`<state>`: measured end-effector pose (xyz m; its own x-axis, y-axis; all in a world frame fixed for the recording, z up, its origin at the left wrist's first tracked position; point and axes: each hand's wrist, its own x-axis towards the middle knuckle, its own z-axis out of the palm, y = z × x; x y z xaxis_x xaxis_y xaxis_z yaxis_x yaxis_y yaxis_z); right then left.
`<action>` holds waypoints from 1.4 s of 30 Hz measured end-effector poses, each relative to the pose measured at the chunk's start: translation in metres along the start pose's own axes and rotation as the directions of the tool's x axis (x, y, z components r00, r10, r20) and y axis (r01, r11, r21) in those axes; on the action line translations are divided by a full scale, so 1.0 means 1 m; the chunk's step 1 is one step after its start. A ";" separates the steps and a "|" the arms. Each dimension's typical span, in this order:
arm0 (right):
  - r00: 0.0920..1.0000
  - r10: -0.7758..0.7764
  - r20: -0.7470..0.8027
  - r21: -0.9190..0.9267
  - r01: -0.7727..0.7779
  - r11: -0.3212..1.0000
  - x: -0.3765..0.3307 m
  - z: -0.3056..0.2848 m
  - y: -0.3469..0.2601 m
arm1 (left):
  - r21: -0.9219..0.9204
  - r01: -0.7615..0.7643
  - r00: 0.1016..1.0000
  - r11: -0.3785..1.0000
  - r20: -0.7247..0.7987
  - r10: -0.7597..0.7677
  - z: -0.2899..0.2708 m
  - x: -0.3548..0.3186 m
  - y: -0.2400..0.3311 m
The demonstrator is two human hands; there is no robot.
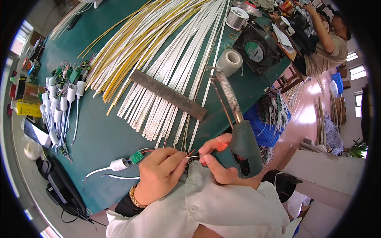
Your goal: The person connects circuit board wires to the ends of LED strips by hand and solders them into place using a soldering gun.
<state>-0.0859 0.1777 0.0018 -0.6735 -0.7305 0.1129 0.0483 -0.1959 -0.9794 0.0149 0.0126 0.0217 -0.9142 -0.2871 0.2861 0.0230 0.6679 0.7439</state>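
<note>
My left hand (160, 172) pinches thin red and white wires (190, 157) between thumb and forefinger, close to the table's front edge. Just left of it lie a small green circuit board (137, 157) and a white plastic cap (118, 164) with a white cable. My right hand (220, 160) is closed on a dark green soldering gun (244, 144) with an orange trigger, its metal barrel pointing up and away. The right thumb and forefinger also come together beside the wire ends; what sits between them is too small to make out.
Long white and yellow strips (158, 95) spread over the green table, under a dark metal bar (168, 95). Capped boards (63, 99) pile at left. A white roll (229, 62), solder spool (237, 18) and black fan (258, 47) stand at right. A person (327, 47) works beyond.
</note>
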 end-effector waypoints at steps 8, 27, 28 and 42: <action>0.995 0.095 0.000 0.023 -0.095 0.995 0.004 0.004 0.005 | -0.222 0.065 0.998 0.973 0.016 -0.063 -0.004 0.001 0.000; 0.989 0.133 0.056 0.199 -0.142 0.970 0.003 0.003 0.011 | -0.447 0.168 0.980 0.879 0.174 -0.099 -0.006 -0.002 -0.002; 0.989 0.137 0.052 0.168 -0.144 0.975 0.004 0.004 0.006 | -0.555 0.289 0.951 0.780 0.262 -0.166 -0.006 -0.004 -0.003; 0.975 0.172 0.139 0.303 -0.207 0.930 0.014 0.002 0.003 | -0.509 0.361 0.926 0.782 0.294 -0.237 -0.002 -0.005 0.000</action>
<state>-0.0931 0.1657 0.0008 -0.5461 -0.8370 -0.0352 0.4082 -0.2292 -0.8836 0.0199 0.0128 0.0212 -0.9710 -0.2221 -0.0885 -0.1062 0.0693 0.9919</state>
